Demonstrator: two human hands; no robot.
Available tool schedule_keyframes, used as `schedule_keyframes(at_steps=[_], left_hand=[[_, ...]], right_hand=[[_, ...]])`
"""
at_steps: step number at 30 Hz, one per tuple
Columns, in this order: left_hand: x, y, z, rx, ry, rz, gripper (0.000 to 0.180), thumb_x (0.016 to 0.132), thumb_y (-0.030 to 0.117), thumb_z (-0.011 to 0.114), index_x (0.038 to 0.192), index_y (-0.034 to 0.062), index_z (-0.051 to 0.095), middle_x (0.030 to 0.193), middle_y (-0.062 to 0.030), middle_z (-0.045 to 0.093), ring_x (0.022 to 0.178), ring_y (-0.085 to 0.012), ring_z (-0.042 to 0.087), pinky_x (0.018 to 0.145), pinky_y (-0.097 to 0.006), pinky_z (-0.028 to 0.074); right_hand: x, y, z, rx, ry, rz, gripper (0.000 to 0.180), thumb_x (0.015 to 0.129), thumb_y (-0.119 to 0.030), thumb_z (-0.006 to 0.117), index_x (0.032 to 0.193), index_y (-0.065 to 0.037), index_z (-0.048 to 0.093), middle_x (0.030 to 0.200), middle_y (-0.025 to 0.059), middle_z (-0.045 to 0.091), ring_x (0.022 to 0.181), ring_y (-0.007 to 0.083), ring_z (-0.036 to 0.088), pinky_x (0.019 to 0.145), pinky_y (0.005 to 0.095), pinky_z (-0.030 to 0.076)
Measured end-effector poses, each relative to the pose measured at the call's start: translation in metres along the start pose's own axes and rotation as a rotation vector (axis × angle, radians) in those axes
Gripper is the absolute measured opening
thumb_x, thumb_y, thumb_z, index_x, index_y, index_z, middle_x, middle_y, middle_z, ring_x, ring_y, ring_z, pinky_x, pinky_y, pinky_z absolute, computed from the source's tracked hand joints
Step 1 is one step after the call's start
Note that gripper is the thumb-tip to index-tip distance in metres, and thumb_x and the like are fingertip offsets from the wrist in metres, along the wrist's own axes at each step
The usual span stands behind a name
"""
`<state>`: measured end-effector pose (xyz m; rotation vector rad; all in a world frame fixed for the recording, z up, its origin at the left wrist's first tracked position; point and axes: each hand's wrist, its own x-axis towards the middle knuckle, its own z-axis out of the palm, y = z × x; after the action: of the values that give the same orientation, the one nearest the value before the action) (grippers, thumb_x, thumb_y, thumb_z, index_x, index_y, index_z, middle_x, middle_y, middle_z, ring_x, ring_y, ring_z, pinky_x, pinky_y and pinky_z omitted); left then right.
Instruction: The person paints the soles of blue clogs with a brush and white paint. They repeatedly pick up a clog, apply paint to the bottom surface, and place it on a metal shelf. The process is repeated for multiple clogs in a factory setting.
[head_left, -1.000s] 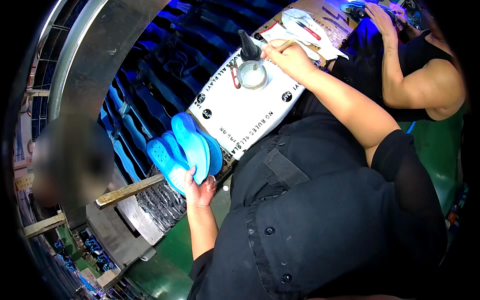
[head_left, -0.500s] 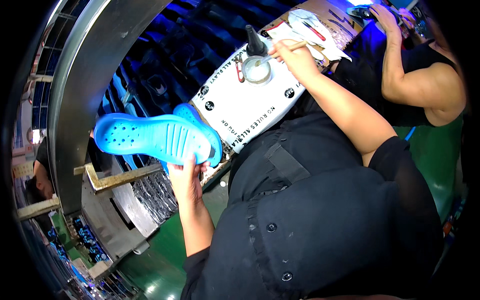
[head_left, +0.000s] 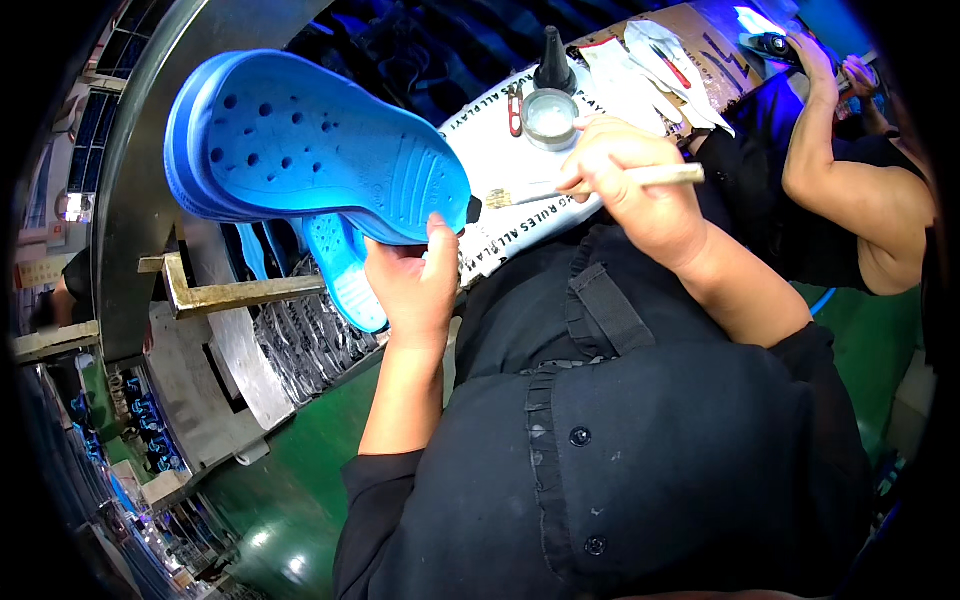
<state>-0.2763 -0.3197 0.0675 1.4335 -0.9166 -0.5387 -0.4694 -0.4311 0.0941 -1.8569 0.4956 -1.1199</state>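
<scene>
My left hand (head_left: 412,285) is closed on the heel end of a blue shoe sole (head_left: 390,140), thumb on the inner face. The sole is tilted, with holes at its wide end and fine ridges near the heel, where a small black tab (head_left: 474,210) sticks out. Pinched in my right hand (head_left: 645,190) is a brush (head_left: 505,198) with a pale wooden handle; its bristles are just right of the heel, apart from it. Beyond the brush stands a round glass jar (head_left: 550,125) with whitish contents. Another blue sole (head_left: 345,280) shows partly below the held one.
A white printed sack (head_left: 490,240) lies under the jar, a black cone-topped bottle (head_left: 553,65) and a red cutter (head_left: 515,110). White gloves (head_left: 665,75) rest farther right on cardboard. A metal bracket (head_left: 245,292) juts out at left. A co-worker's arm (head_left: 815,150) is at far right.
My left hand has brought the sole up and nearer, and it is tilted now. My right hand has taken the brush out of the jar and back toward the heel.
</scene>
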Motion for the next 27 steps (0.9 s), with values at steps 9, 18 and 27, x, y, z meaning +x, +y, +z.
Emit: schedule_keyframes(at_steps=[9, 18, 27], left_hand=[[-0.005, -0.013, 0.002, 0.04, -0.006, 0.079, 0.037, 0.082, -0.002, 0.057, 0.116, -0.0047, 0.041, 0.097, -0.0153, 0.059, 0.071, -0.0172, 0.063, 0.061, -0.028, 0.056], [-0.007, -0.019, 0.0, 0.118, -0.032, 0.123, 0.04, 0.081, -0.003, 0.059, 0.116, -0.0046, 0.041, 0.096, -0.0138, 0.059, 0.074, -0.0157, 0.062, 0.065, -0.028, 0.054], [-0.008, -0.019, 0.002, 0.117, -0.038, 0.117, 0.039, 0.08, -0.003, 0.061, 0.115, -0.0034, 0.042, 0.094, -0.0118, 0.059, 0.073, -0.0139, 0.06, 0.065, -0.026, 0.052]], right_hand=[[0.002, 0.009, 0.015, -0.144, -0.06, -0.286, 0.019, 0.085, -0.014, 0.059, 0.069, -0.004, 0.064, 0.064, 0.005, 0.062, 0.061, 0.0203, 0.057, 0.063, 0.0319, 0.04], [0.002, 0.009, 0.016, -0.238, -0.054, -0.239, 0.019, 0.084, -0.015, 0.061, 0.068, -0.005, 0.065, 0.063, 0.004, 0.063, 0.058, 0.0186, 0.057, 0.061, 0.0321, 0.039], [0.008, 0.009, 0.023, -0.213, -0.018, -0.29, 0.018, 0.083, -0.014, 0.062, 0.068, -0.005, 0.065, 0.059, 0.0036, 0.06, 0.056, 0.0196, 0.054, 0.059, 0.0311, 0.039]])
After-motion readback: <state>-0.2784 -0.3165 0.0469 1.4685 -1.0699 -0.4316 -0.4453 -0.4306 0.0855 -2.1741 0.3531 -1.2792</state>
